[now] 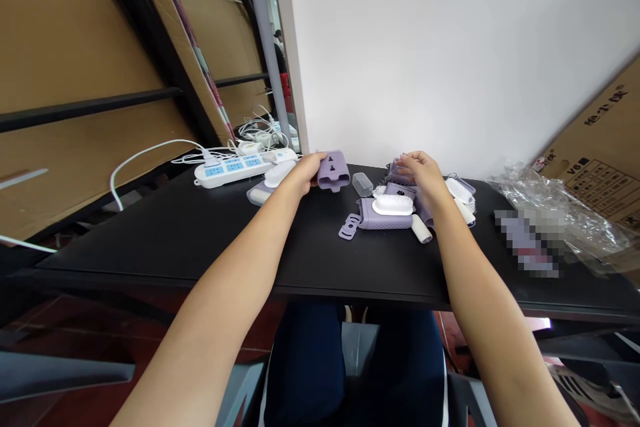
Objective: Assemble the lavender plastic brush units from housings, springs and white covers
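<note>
My left hand (pixel 307 170) grips a purple plastic housing (pixel 334 172) by its left side; it is hollow, with small slots on its upper face. My right hand (pixel 423 172) reaches over the pile, fingers bent around a purple plastic part (pixel 397 171) that they partly hide. In front of it, a white oval brush head (pixel 393 205) lies bristles up on another purple housing (pixel 385 221). A flat purple slotted plate (pixel 349 227) lies left of that housing, and a white cylinder (pixel 421 229) lies at its right. A clear plastic cap (pixel 362 184) sits between my hands.
A white power strip (pixel 235 170) with cables stands at the back left, beside another brush set (pixel 280 173). More brush parts (pixel 461 192) lie beyond my right forearm. Crumpled clear plastic (pixel 545 193) and a cardboard box (pixel 600 153) are at right. A white wall panel (pixel 450 47) borders the black table (pixel 200 240).
</note>
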`<state>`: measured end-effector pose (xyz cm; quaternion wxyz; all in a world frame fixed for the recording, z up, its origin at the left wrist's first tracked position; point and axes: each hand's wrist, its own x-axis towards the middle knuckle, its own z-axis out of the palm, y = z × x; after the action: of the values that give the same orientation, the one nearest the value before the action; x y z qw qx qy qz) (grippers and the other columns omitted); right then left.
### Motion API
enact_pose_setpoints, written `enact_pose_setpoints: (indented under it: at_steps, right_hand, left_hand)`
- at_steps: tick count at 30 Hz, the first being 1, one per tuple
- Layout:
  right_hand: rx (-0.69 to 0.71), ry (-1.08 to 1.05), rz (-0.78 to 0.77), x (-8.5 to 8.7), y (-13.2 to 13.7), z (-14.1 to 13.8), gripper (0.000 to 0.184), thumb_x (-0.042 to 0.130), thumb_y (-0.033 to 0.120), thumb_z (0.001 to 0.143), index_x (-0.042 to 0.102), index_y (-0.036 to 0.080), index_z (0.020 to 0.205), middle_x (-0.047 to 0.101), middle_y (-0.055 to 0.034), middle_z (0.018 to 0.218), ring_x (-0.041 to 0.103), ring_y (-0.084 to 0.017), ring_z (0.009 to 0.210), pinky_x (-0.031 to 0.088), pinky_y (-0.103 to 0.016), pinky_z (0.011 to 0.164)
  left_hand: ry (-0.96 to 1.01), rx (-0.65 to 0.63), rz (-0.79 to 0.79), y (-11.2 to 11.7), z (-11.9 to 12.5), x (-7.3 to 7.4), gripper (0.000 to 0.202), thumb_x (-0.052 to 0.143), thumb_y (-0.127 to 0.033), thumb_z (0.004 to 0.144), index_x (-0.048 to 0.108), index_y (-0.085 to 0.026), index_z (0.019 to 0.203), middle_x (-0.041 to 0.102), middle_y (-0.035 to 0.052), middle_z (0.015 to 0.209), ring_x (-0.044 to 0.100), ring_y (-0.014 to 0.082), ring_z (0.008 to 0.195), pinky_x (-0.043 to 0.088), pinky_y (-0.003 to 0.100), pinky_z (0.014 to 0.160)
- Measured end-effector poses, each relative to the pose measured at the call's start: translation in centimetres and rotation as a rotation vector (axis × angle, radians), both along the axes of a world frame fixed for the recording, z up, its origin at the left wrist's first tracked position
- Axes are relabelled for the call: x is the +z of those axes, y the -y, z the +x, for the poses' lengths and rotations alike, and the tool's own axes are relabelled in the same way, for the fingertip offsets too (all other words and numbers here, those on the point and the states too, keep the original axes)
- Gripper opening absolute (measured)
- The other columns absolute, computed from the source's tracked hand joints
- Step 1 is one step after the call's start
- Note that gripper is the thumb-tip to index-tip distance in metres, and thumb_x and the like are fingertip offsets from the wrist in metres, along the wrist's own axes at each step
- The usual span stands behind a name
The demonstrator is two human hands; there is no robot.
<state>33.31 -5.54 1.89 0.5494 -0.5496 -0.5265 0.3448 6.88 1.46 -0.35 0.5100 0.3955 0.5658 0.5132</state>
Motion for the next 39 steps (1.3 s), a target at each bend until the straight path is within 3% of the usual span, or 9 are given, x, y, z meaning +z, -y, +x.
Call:
enact_pose_setpoints:
  at_steps: [5,8,11,13,17,19,23,33,39]
  right_hand:
    - [-0.068,-0.119,0.057,-0.1,-0.2,0.4,0.034,0.073,0.05,0.082,0.056,0.025,0.098,0.074,-0.0047,0.111,0.072,-0.018,0.095,0.051,-0.029,0.078]
    - [-0.12,-0.228,0.124,0.0,-0.4,0.8,0.033,0.069,0.047,0.085,0.054,0.027,0.105,0.071,-0.0042,0.112,0.073,-0.017,0.096,0.055,-0.029,0.08]
    - [-0.177,-0.343,0.191,0.3,-0.4,1.1,0.031,0.066,0.044,0.087,0.052,0.028,0.108,0.066,-0.0036,0.111,0.073,-0.017,0.093,0.059,-0.029,0.079]
    - [-0.232,-0.407,0.218,0.7,-0.1,1.1,0.03,0.066,0.039,0.087,0.052,0.029,0.111,0.063,-0.0016,0.109,0.072,-0.014,0.087,0.06,-0.027,0.074]
    - [-0.328,-0.391,0.23,1.4,0.5,0.4,0.032,0.063,0.029,0.087,0.054,0.029,0.118,0.06,0.0018,0.107,0.065,-0.009,0.072,0.05,-0.019,0.054]
    - [-0.35,-0.356,0.229,1.7,0.8,0.0,0.033,0.061,0.026,0.088,0.055,0.027,0.12,0.061,0.0011,0.105,0.062,-0.008,0.067,0.044,-0.018,0.048]
    - [-0.36,-0.304,0.229,1.8,0.8,-0.5,0.036,0.062,0.026,0.088,0.055,0.025,0.123,0.064,-0.0021,0.108,0.062,-0.01,0.069,0.043,-0.02,0.047]
    - [-0.283,-0.192,0.242,1.9,1.3,-1.0,0.031,0.066,0.042,0.094,0.059,0.022,0.116,0.071,-0.0076,0.109,0.063,-0.011,0.069,0.044,-0.022,0.051]
    - [-0.252,-0.144,0.23,1.6,1.2,-0.7,0.038,0.067,0.049,0.094,0.058,0.024,0.121,0.071,-0.0072,0.108,0.066,-0.014,0.072,0.045,-0.024,0.053]
  left_hand:
    - [-0.209,-0.08,-0.024,0.2,-0.3,-0.7,0.013,0.072,-0.018,0.082,0.065,-0.022,0.072,0.068,0.0066,0.062,0.064,0.0232,0.053,0.045,0.027,0.047]
    - [-0.338,-0.078,0.039,0.6,-0.2,-0.8,0.021,0.076,-0.014,0.071,0.058,-0.024,0.064,0.072,0.0115,0.075,0.075,0.0335,0.089,0.056,0.033,0.069]
    - [-0.454,-0.066,0.181,1.6,-0.1,0.2,0.025,0.079,-0.015,0.062,0.056,-0.024,0.063,0.075,0.0173,0.109,0.059,0.0403,0.137,0.053,0.038,0.101]
    - [-0.565,-0.148,0.283,2.8,0.1,1.6,0.021,0.082,-0.022,0.061,0.066,-0.023,0.074,0.073,0.0154,0.125,0.055,0.0395,0.142,0.048,0.039,0.109]
    - [-1.189,-0.975,0.184,6.1,0.7,4.2,0.053,0.077,-0.049,0.074,0.073,-0.025,0.12,0.077,0.0055,0.11,0.071,0.0264,0.092,0.052,0.033,0.08]
    - [-1.373,-1.088,0.213,7.6,1.3,4.9,0.065,0.078,-0.051,0.072,0.071,-0.025,0.132,0.076,0.006,0.118,0.069,0.0263,0.098,0.049,0.031,0.077]
    - [-1.613,-1.017,0.341,8.7,2.5,4.4,0.055,0.083,-0.05,0.067,0.078,-0.027,0.117,0.071,0.0119,0.131,0.058,0.037,0.127,0.047,0.039,0.096]
    - [-1.484,-1.026,0.258,7.2,1.2,4.1,0.057,0.084,-0.052,0.064,0.076,-0.032,0.117,0.075,0.0044,0.118,0.063,0.0311,0.11,0.044,0.037,0.095]
    - [-1.548,-1.012,0.245,7.5,0.9,4.5,0.033,0.083,-0.043,0.067,0.083,-0.035,0.099,0.077,0.0046,0.111,0.061,0.0328,0.116,0.039,0.046,0.109]
